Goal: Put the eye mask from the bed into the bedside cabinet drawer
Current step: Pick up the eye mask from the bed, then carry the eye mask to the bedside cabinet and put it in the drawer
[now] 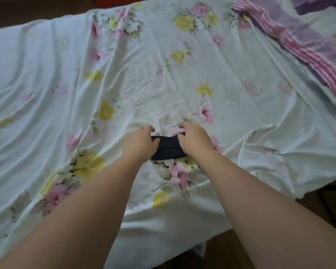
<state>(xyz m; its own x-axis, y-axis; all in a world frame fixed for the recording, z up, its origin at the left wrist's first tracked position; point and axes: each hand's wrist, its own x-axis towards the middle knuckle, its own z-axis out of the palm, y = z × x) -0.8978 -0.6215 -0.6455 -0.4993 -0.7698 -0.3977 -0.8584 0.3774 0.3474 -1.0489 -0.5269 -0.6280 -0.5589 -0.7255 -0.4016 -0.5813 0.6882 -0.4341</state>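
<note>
A dark navy eye mask (168, 148) lies on the bed's floral sheet (163, 74), near the front edge. My left hand (139, 143) covers its left end with the fingers curled onto the fabric. At the mask's right end my right hand (195, 140) pinches the cloth between thumb and fingers. Only the middle strip of the mask shows between the two hands. The bedside cabinet and its drawer are not in sight.
A pink and purple striped blanket (299, 45) is bunched at the far right of the bed. The sheet is wrinkled and hangs over the near edge (163, 239). Dark floor shows at the lower right (318, 200) and along the top left.
</note>
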